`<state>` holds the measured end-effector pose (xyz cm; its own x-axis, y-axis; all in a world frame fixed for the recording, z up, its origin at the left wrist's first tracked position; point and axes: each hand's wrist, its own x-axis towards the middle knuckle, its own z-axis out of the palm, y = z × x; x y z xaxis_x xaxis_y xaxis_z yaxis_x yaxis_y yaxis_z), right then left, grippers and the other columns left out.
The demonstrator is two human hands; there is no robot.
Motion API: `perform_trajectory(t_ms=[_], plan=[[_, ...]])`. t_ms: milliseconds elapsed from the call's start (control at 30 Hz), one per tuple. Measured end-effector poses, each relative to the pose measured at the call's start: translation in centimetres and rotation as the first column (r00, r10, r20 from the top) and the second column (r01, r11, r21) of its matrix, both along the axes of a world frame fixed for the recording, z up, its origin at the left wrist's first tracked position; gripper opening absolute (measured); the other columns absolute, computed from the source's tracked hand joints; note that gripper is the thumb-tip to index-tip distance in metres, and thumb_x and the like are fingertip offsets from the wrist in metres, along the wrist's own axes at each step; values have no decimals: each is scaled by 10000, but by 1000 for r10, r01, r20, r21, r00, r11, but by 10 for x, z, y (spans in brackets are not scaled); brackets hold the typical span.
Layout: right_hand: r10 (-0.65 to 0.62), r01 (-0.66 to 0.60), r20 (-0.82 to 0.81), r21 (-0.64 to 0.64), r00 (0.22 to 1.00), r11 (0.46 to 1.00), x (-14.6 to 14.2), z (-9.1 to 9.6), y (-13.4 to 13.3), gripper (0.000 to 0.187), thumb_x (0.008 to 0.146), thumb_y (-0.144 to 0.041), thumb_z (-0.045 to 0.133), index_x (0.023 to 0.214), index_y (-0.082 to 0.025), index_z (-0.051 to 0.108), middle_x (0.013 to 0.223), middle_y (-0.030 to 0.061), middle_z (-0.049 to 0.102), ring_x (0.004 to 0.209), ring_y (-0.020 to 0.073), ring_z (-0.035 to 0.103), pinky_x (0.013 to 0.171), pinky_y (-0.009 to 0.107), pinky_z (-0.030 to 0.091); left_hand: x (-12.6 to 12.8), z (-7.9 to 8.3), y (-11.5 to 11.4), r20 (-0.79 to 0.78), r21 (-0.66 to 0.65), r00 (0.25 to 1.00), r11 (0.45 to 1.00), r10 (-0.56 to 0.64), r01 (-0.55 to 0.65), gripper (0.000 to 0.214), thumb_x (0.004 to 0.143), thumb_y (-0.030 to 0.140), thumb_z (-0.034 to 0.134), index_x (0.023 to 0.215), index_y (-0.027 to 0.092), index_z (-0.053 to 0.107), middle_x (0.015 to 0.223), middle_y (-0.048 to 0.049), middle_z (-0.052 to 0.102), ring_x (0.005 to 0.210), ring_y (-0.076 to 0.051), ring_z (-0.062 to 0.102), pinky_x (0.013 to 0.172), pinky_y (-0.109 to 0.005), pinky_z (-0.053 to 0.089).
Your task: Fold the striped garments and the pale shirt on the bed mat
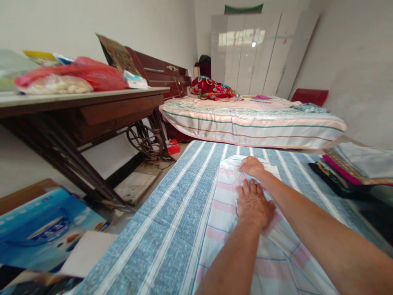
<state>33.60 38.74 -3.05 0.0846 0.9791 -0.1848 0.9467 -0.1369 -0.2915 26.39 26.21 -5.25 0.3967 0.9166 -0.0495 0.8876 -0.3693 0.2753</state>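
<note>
A white shirt with pink bands and thin blue lines lies lengthwise on a blue-and-white striped cloth. Flat on the upper middle of the shirt rests my left hand, its fingers spread and thumb out to the right. Just beyond it, my right hand is closed at the collar end, with curled fingers pinching the fabric there. My forearms cover part of the shirt's lower right side.
Folded clothes are stacked at the right edge. A bed stands beyond the striped cloth. On the left are a sewing-machine table with red bags on top and a blue carton on the floor.
</note>
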Motion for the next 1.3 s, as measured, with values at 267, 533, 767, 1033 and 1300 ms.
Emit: perform_trajectory(t_ms=[267, 533, 767, 1033, 1300], plan=[[-67, 65, 24, 97, 997, 993, 10, 4, -5, 269, 879, -365, 538, 1050, -164, 589, 1091, 60, 594, 988, 190, 568, 849, 407, 469, 1, -11, 3, 4, 63, 1000, 998, -11, 11, 695, 859, 537, 265, 1426, 135, 280, 1512, -71, 217, 1392, -290, 76, 1113, -486, 127], [-8, 3, -61, -80, 998, 997, 39, 8, -24, 274, 878, -395, 537, 937, -137, 609, 844, 14, 637, 703, 117, 605, 655, 297, 513, 1, -11, 5, 8, 40, 1000, 999, -16, 16, 686, 850, 517, 280, 1415, 130, 302, 1519, -73, 191, 1392, -295, 70, 1103, -501, 120], [-7, -7, -165, -89, 986, 996, 37, 2, -26, 143, 756, -283, 640, 728, -145, 663, 444, -39, 565, 390, 74, 508, 426, 173, 381, 1, -16, 6, 20, 87, 1000, 996, -11, 10, 713, 845, 526, 259, 1426, 114, 274, 1518, -71, 193, 1393, -285, 74, 1108, -502, 113], [-33, 22, -145, -80, 989, 997, 42, -6, -20, 170, 806, -308, 603, 793, -145, 648, 565, -17, 620, 447, 76, 531, 469, 194, 425, 2, -13, 3, 20, 86, 1000, 996, 1, -3, 708, 853, 512, 273, 1436, 111, 237, 1525, -79, 165, 1397, -280, 58, 1116, -478, 123], [-24, 10, -106, -128, 994, 992, 43, -9, -20, 277, 892, -403, 514, 909, -143, 607, 768, -5, 631, 626, 95, 588, 621, 270, 504, 2, -11, 3, 6, 147, 1000, 989, -20, 19, 683, 856, 496, 287, 1414, 102, 287, 1484, -113, 275, 1388, -271, 103, 1125, -484, 85]])
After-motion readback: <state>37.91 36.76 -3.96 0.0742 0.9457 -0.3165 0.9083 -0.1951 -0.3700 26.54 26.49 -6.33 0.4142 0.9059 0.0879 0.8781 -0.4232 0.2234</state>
